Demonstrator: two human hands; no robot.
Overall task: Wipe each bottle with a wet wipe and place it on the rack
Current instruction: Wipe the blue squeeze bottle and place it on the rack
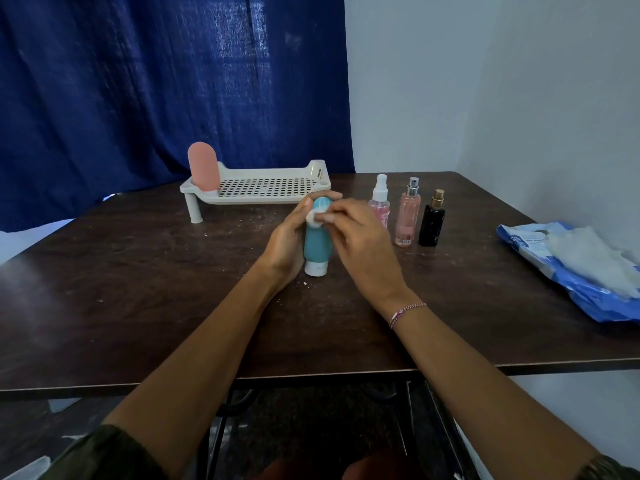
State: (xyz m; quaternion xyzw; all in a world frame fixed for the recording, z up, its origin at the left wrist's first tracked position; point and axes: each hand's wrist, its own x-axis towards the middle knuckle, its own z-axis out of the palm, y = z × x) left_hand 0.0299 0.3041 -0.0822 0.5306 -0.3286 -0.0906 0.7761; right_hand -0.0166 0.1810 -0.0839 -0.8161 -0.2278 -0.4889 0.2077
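A teal squeeze bottle [317, 242] with a white cap stands cap-down on the table's middle. My left hand [287, 240] grips it from the left, fingers wrapped behind it. My right hand [360, 244] pinches a small white wet wipe [316, 216] against the bottle's upper part. A pink squeeze bottle [203, 166] stands on the left end of the cream perforated rack [266, 187] behind. To the right stand three spray bottles: a short pink one [380, 202], a taller pink one [407, 216] and a black one [433, 221].
A blue wet wipe pack [540, 251] with white wipes pulled out lies at the table's right edge. The dark wooden table [138, 271] carries white crumbs. A blue curtain hangs behind the rack; a white wall stands on the right.
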